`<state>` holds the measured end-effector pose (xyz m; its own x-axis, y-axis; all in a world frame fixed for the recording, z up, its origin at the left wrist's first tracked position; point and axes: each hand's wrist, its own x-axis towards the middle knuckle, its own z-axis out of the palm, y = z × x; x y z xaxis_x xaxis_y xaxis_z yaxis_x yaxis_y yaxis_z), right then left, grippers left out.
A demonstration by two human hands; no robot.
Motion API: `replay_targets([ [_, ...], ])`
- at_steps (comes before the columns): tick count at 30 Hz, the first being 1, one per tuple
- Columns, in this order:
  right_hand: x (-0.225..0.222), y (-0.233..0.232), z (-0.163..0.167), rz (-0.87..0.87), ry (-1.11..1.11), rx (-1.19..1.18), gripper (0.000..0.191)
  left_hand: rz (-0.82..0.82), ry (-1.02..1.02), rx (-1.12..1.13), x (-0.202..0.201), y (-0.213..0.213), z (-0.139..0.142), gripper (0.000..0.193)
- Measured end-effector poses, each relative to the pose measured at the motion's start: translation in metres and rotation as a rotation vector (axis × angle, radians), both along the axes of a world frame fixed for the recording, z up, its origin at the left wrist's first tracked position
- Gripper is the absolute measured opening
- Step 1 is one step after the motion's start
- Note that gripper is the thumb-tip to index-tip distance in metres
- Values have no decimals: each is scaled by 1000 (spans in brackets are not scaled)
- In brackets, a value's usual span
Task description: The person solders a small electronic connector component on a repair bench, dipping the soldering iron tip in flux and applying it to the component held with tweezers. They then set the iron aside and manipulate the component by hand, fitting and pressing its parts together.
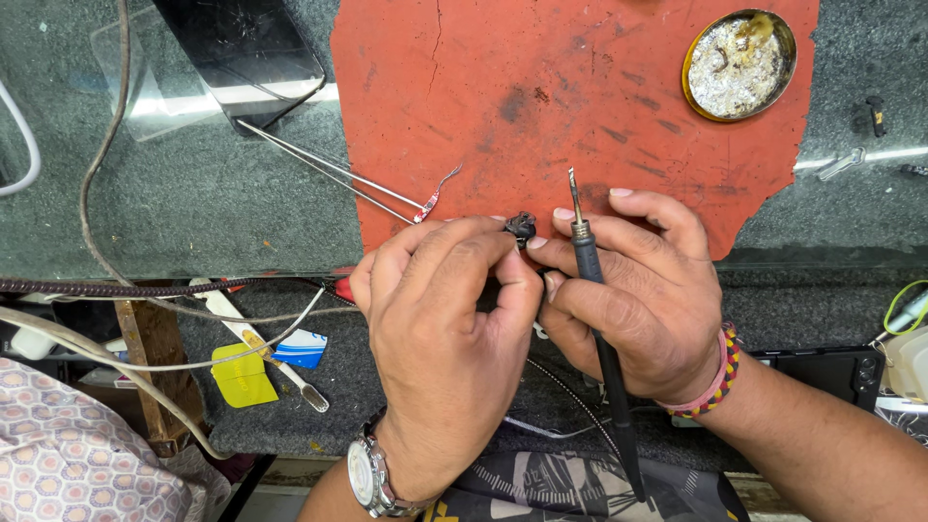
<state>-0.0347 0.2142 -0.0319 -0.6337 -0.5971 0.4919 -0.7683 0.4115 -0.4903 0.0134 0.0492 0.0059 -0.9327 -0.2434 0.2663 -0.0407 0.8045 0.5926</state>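
While my left hand (445,319) pinches a small dark part (520,228) over the red mat's (541,97) lower edge, my right hand (638,290) grips the soldering iron (592,290), fingertips touching the part

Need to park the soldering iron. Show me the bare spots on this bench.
Bare patch: the middle of the red mat, between the tweezers and the round tin. The grey surface below the tweezers is also bare. Crowded: the mat's near edge, where the left hand and right hand meet.
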Motion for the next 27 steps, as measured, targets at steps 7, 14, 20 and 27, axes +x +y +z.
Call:
replay_targets([
  [7, 0, 0, 1, 3, -10, 2, 25, -14, -6, 7, 1, -1, 0, 18],
  [14, -1, 0, 2, -1, -17, 7, 19, -20, -6, -10, 1, 1, -2, 17],
  [20, 0, 0, 2, 2, -27, 8, 18, -25, -11, -18, 2, 1, -1, 16],
  [27, -1, 3, 3, 24, -36, -17, 25, -27, -11, -22, 2, 1, -1, 17],
])
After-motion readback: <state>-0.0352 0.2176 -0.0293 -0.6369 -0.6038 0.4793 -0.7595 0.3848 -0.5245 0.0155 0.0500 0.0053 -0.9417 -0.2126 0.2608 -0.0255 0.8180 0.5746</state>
